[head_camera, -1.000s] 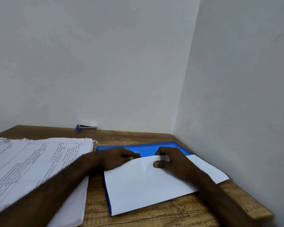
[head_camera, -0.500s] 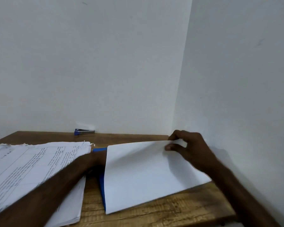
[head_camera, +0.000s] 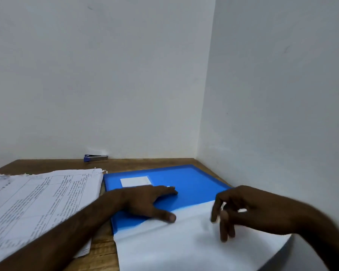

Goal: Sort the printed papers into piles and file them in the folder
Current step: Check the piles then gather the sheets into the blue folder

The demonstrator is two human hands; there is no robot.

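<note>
Printed papers (head_camera: pixel 41 202) lie in one loose stack on the left of the tabletop (head_camera: pixel 47 165), with ragged far edges and a tabled page on top. One white sheet (head_camera: pixel 184 247), blank side up, lies to their right across the near part of the one blue folder (head_camera: pixel 194 182). Whether it is a single leaf or several I cannot tell.

Paper like this is light and limp and will likely sag or crease if lifted by one corner. The stack looks apt to slide apart, so it is best taken by two opposite edges, and a single sheet by its far edge. The folder looks smooth and stiff and may skate unless held down.

The left hand (head_camera: pixel 145 200) lies flat on the folder, its fingers (head_camera: pixel 168 190) straight and spread and the thumb at the sheet's far edge. The right hand (head_camera: pixel 243 210) hangs over the sheet with its fingers (head_camera: pixel 224 231) curled. Thumb and forefinger seem to pinch the sheet's far edge, though blur makes this uncertain.

One white label (head_camera: pixel 135 181) sits on the folder. One stapler (head_camera: pixel 96 158) lies far off against the wall (head_camera: pixel 106 75).
</note>
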